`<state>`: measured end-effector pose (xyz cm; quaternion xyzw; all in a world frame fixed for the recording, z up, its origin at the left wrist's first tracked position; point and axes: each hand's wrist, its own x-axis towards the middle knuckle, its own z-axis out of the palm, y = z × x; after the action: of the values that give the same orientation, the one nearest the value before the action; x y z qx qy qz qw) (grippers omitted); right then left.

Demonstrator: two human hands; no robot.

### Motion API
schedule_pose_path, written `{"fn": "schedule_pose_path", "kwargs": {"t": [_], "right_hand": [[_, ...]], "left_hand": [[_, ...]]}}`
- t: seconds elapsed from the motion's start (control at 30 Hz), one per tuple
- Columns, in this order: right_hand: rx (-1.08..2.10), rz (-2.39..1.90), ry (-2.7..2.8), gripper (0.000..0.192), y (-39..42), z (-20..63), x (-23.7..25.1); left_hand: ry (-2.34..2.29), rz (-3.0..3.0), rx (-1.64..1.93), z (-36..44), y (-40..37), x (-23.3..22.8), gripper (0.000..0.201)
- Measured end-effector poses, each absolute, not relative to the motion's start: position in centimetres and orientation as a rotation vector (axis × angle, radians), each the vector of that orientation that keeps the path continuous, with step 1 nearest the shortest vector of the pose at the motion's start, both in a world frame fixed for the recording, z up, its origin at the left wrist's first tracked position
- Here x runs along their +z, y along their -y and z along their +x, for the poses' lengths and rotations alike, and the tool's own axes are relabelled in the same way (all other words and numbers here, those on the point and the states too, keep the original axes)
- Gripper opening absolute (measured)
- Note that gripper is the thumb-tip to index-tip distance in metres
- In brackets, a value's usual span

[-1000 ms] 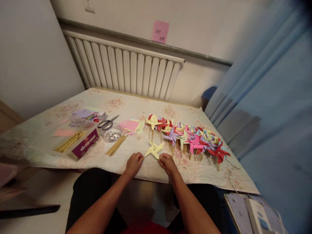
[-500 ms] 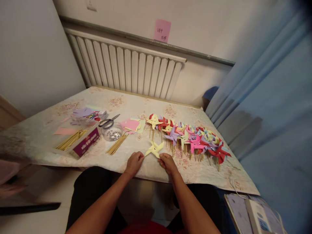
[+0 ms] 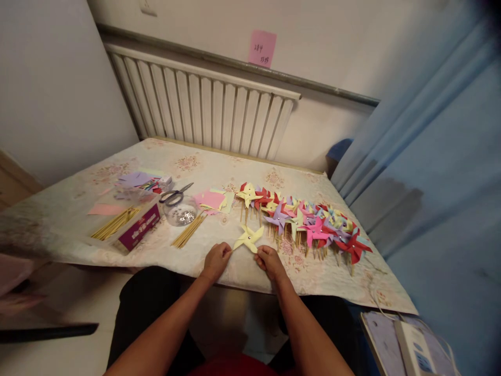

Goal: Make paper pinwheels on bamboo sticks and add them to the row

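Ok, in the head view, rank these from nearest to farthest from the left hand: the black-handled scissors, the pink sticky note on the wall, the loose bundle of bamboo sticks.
1. Loose bundle of bamboo sticks, just beyond and outboard of the left hand.
2. Black-handled scissors, farther back on the table.
3. Pink sticky note, up on the wall above the radiator.

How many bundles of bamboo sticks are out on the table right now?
2: one bundle lies in the open box at left, one loose bundle beside the clear bowl. More sticks may sit hidden under the pinwheels.
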<state>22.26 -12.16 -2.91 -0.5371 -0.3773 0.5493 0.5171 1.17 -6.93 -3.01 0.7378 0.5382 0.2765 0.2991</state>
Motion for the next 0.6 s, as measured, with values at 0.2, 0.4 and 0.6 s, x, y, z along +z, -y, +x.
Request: {"fn": "schedule_pose_path", "kwargs": {"t": [0.2,0.4,0.6], "right_hand": [[1.248,-1.237,0.801,0.023,12.1,22.0,-3.4],[1.244,-1.263,0.787,0.020,12.2,21.7,-3.2],[1.276,-1.310,0.809,0.023,12.3,20.8,-3.2]], "left_hand": [[-1.470,1.726,0.773,1.7,7.0,-2.1,0.010],[-1.428,1.513,0.848,2.9,7.6,-1.5,0.005],[-1.359,1.403,0.854,4.4,8.3,-1.7,0.005]]}}
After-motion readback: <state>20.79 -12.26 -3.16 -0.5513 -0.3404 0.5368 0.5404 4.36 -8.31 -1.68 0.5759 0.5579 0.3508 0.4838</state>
